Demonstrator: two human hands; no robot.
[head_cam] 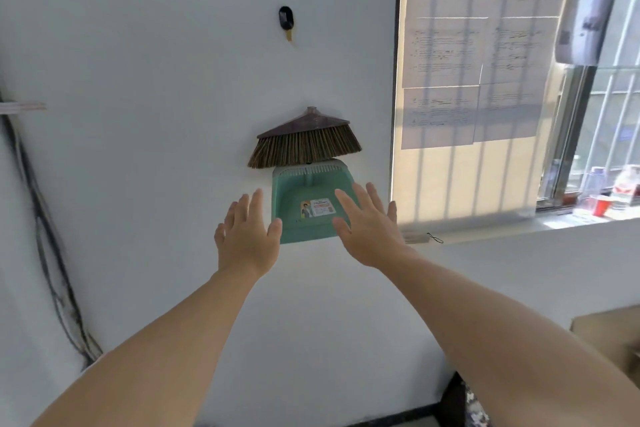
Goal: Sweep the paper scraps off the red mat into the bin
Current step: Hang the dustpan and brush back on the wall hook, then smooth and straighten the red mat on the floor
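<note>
A brown broom head [304, 144] with splayed bristles hangs against the white wall. Right under it hangs a teal dustpan [310, 204] with a sticker on its face. My left hand [247, 234] is stretched out with fingers spread, just left of the dustpan's lower corner. My right hand [369, 225] is also spread flat, overlapping the dustpan's right edge. Neither hand holds anything. No red mat, paper scraps or bin are in view.
A black hook [286, 18] sits on the wall above the broom. Paper sheets [478, 45] cover a window at right, with bottles and a red cup [601, 205] on the sill. Cables [45, 236] run down the left wall. A cardboard box [609, 340] stands at lower right.
</note>
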